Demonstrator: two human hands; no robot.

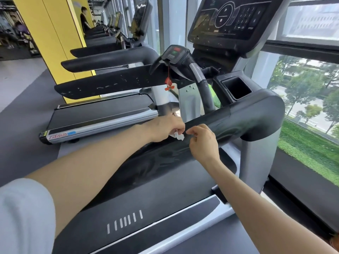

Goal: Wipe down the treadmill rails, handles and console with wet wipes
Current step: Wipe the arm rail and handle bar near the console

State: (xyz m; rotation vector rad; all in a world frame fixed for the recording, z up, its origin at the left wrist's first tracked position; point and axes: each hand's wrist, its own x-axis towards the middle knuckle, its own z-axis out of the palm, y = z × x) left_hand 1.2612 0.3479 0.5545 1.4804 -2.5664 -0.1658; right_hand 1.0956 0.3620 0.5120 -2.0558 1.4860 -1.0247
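Both arms reach forward over the treadmill's right handrail (238, 121), a thick black padded bar that runs from the foreground up to a rounded corner near the window. The left hand (165, 128) has its fingers curled round a crumpled white wet wipe (178, 136), which sticks out below the knuckles and lies against the upper surface of the handrail. The right hand (202, 141) sits just beside it, fingers curled, thumb and forefinger pinched toward the wipe's edge; whether they actually grip the wipe cannot be told.

The console (227, 19), a dark screen with white control outlines, stands above and beyond the hands, well apart from them. Below it sits a small control pod (174, 53) with a red safety clip (168, 84) hanging on a cord. The left handrail (102, 87) lies across the belt. 1 cup holder (236, 88) opens beside the right handrail's corner.
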